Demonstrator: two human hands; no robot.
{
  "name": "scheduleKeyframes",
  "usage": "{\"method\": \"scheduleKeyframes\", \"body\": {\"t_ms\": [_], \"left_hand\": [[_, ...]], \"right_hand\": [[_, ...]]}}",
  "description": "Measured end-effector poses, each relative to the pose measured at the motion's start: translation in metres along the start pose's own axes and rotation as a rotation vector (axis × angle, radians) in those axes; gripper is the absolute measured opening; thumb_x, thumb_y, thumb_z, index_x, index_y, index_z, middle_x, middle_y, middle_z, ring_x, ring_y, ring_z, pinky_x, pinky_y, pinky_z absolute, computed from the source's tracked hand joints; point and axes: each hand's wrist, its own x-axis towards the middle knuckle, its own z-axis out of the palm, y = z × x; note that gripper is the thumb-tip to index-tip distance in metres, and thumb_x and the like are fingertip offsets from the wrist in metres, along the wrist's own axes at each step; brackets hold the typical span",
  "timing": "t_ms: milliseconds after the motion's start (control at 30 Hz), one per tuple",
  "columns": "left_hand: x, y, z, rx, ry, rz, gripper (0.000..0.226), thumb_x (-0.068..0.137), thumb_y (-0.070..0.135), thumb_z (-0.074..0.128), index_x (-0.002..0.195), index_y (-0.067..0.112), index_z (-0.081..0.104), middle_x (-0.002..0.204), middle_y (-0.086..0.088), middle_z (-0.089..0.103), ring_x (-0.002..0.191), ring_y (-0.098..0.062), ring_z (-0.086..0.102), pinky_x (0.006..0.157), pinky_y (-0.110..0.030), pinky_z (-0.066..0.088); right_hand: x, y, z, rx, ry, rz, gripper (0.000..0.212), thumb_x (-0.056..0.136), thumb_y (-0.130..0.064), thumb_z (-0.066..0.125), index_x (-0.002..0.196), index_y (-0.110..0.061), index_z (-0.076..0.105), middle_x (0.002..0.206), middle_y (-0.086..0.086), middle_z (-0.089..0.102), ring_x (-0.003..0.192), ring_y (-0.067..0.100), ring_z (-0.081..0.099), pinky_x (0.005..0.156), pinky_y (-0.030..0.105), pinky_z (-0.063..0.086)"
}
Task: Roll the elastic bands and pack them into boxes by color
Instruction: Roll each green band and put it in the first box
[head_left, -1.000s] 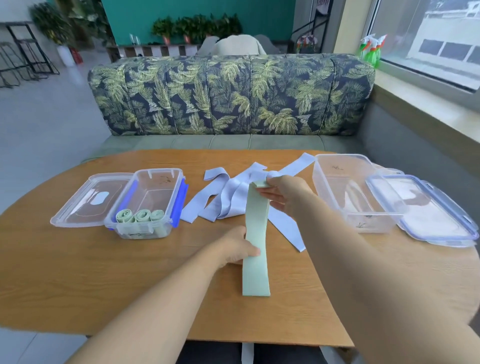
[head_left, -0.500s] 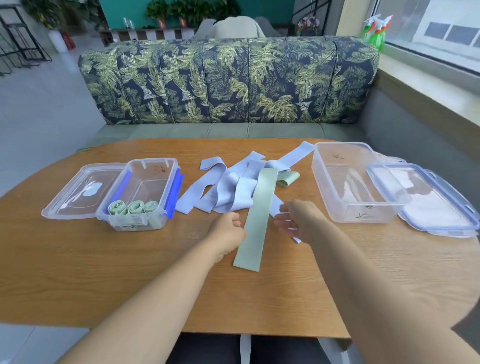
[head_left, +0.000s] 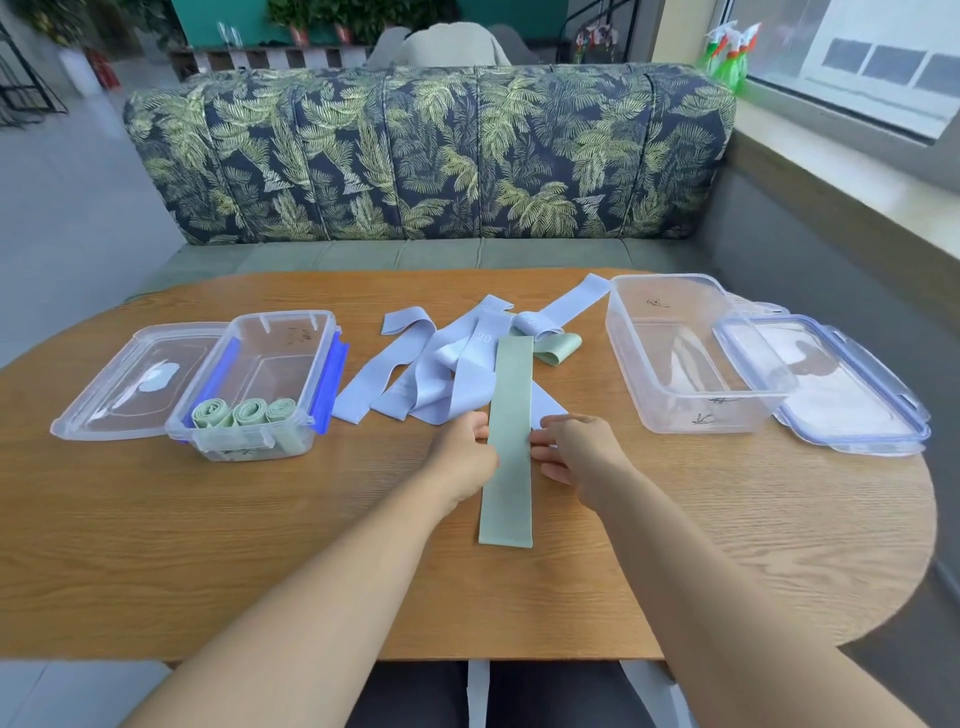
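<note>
Done: three rolled pale green bands (head_left: 249, 413) are packed in the clear plastic box with blue clasps (head_left: 270, 332) on the left; judged well under halfway
Left: the tangled pile of flat lilac elastic bands (head_left: 447, 379) is unrolled; a folded pale green band (head_left: 558, 347) is seen at the pile's far edge; the larger clear plastic box (head_left: 675, 291) on the right is empty
Band in work: a long flat pale green elastic band (head_left: 509, 441) is laid on the wooden tabletop (head_left: 208, 545); not yet rolled
Axis: its long axis runs straight away from the person; the near end is on bare wood, the far end on the lilac pile
Left grip (head_left: 462, 457): set against the band's left edge; whether the edge is pinched cannot be told
Right grip (head_left: 582, 457): released; straight fingers (head_left: 543, 441) are laid at the right edge
</note>
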Motion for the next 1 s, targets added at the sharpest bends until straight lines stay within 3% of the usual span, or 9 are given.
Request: {"method": "scheduleKeyframes", "body": {"t_ms": [67,100,167,267,433,500,633,767,1000], "left_hand": [[0.000,-0.003,0.000,0.007,0.010,-0.007,0.058,0.088,-0.008,0.050,0.144,0.007,0.040,0.138,-0.006,0.051,0.109,-0.010,0.049,0.078,-0.020,0.040],[-0.001,-0.003,-0.001,0.010,0.014,-0.010,0.058,0.089,-0.007,0.051,0.144,0.007,0.040,0.137,-0.006,0.052,0.111,-0.011,0.049,0.080,-0.020,0.039],[-0.003,-0.004,-0.002,0.015,0.023,0.000,0.058,0.089,-0.006,0.052,0.143,0.008,0.041,0.137,-0.006,0.053,0.115,-0.013,0.051,0.082,-0.020,0.039],[-0.008,-0.006,-0.005,0.035,0.035,0.033,0.053,0.088,-0.003,0.056,0.139,0.009,0.047,0.133,-0.005,0.055,0.122,-0.014,0.052,0.086,-0.020,0.040],[-0.023,-0.020,-0.017,0.064,0.068,0.107,0.018,0.088,0.008,0.065,0.103,0.017,0.068,0.106,0.002,0.069,0.097,-0.010,0.063,0.086,-0.021,0.048],[-0.031,-0.026,-0.021,0.052,0.095,0.132,0.013,0.087,0.009,0.066,0.087,0.022,0.068,0.093,0.006,0.070,0.087,-0.009,0.063,0.081,-0.021,0.049],[-0.050,-0.037,-0.021,0.061,0.102,0.172,0.012,0.085,0.015,0.070,0.079,0.024,0.069,0.084,0.008,0.071,0.077,-0.007,0.061,0.075,-0.020,0.049],[-0.066,-0.045,-0.017,0.118,0.050,0.215,0.009,0.083,0.017,0.074,0.077,0.022,0.070,0.074,0.011,0.068,0.067,-0.002,0.057,0.065,-0.016,0.046],[-0.076,-0.056,-0.016,0.280,-0.037,0.339,0.016,0.078,0.017,0.079,0.078,0.030,0.070,0.090,0.006,0.064,0.083,-0.008,0.063,0.083,-0.029,0.053]], "right_hand": [[0.000,0.000,-0.002,0.007,-0.021,0.029,0.037,0.098,0.002,0.038,0.130,0.006,0.055,0.109,0.017,0.068,0.072,0.016,0.053,0.087,0.030,0.054],[0.000,0.000,-0.003,-0.004,-0.022,0.026,0.038,0.097,0.001,0.039,0.132,0.006,0.054,0.100,0.015,0.068,0.071,0.015,0.053,0.088,0.030,0.054],[-0.002,0.005,-0.007,-0.088,-0.013,-0.072,0.031,0.095,0.001,0.047,0.122,-0.001,0.062,0.086,0.008,0.067,0.070,0.015,0.059,0.073,0.025,0.054],[-0.005,0.017,-0.017,-0.248,0.004,-0.314,0.022,0.088,-0.001,0.058,0.107,-0.010,0.066,0.085,0.005,0.069,0.070,0.015,0.062,0.068,0.028,0.054],[-0.029,0.038,-0.028,-0.465,-0.083,-0.583,0.015,0.085,-0.005,0.066,0.088,-0.017,0.074,0.083,-0.010,0.072,0.066,-0.005,0.061,0.067,0.014,0.047],[-0.041,0.049,-0.031,-0.556,-0.113,-0.641,0.013,0.085,-0.009,0.069,0.086,-0.020,0.075,0.081,-0.014,0.071,0.068,-0.007,0.060,0.072,0.016,0.050],[-0.053,0.066,-0.030,-0.818,-0.131,-0.787,0.007,0.082,-0.018,0.073,0.087,-0.023,0.076,0.078,-0.020,0.062,0.073,-0.001,0.056,0.073,0.023,0.049],[-0.055,0.074,-0.030,-0.994,-0.140,-0.879,0.015,0.084,-0.022,0.072,0.099,-0.022,0.075,0.085,-0.020,0.050,0.076,0.001,0.053,0.069,0.016,0.041],[-0.052,0.082,-0.031,-1.103,-0.114,-1.007,0.015,0.087,-0.015,0.067,0.097,-0.014,0.077,0.096,-0.004,0.061,0.091,0.018,0.060,0.073,0.031,0.048]]}}
